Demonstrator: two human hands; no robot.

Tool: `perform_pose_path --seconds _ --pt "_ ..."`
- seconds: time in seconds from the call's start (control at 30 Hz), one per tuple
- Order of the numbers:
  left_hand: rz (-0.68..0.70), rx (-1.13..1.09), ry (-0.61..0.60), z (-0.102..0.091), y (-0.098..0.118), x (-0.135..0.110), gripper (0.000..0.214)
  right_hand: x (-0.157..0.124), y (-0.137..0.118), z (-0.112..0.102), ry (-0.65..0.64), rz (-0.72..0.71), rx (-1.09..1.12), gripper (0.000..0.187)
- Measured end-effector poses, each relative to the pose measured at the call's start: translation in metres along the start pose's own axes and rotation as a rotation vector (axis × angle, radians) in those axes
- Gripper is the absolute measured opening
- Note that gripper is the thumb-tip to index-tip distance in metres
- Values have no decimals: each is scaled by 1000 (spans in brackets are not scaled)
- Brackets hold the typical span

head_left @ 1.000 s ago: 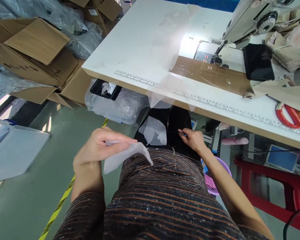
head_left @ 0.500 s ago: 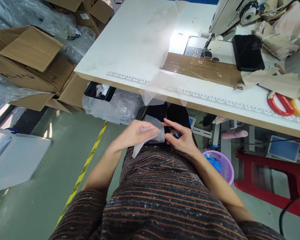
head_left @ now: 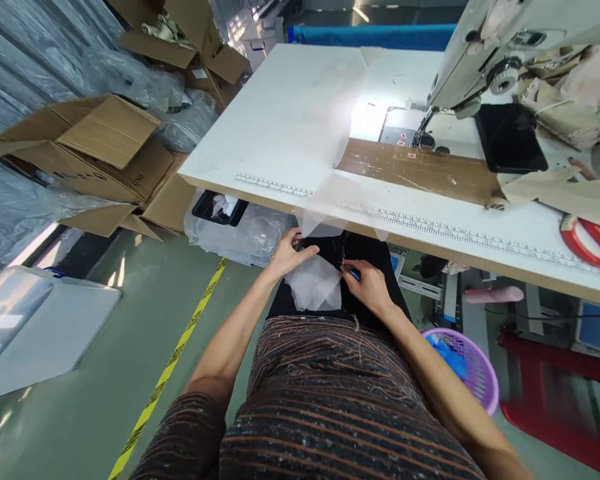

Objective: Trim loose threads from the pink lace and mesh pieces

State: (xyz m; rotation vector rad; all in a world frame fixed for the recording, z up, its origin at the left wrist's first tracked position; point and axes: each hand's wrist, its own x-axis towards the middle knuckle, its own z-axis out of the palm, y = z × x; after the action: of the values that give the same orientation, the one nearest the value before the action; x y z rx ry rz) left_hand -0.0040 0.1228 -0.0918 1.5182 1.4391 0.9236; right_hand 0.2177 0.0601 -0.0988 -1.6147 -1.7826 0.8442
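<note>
My left hand [head_left: 287, 255] is just below the table edge, thumb and fingers apart, its fingertips beside the hanging end of a long sheer white fabric [head_left: 325, 207]. Whether the fingertips touch that fabric, I cannot tell. A separate crumpled piece of sheer white fabric [head_left: 316, 285] lies on my lap between the hands. My right hand [head_left: 369, 288] is closed round a small blue-handled tool [head_left: 351, 271], whose thin dark tip points up toward the table; its exact kind is too small to make out.
Above the hands is a white table [head_left: 270, 133] with a sewing machine [head_left: 480, 73], a brown strip [head_left: 420, 170], a black phone [head_left: 510, 137] and red-handled scissors [head_left: 590, 240]. A purple basket [head_left: 480, 377] stands at right. Cardboard boxes [head_left: 105, 147] and a black tray [head_left: 220, 208] are at left.
My left hand has let go of the small sheer piece, which now lies on my lap, and has moved up toward the table edge. The view has tilted upward.
</note>
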Motion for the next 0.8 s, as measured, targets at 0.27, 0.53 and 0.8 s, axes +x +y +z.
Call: perform_pose_path --seconds 0.27,0.53,0.8 --pt "125 -48 -82 -18 57 -31 39 -5 -67 -34 43 -417 288 23" --pt "710 545 -229 -5 50 -94 22 -6 -90 -14 158 -183 -210 35" --pt "733 766 -201 -26 43 -105 24 -22 -67 -34 210 -64 -263 25"
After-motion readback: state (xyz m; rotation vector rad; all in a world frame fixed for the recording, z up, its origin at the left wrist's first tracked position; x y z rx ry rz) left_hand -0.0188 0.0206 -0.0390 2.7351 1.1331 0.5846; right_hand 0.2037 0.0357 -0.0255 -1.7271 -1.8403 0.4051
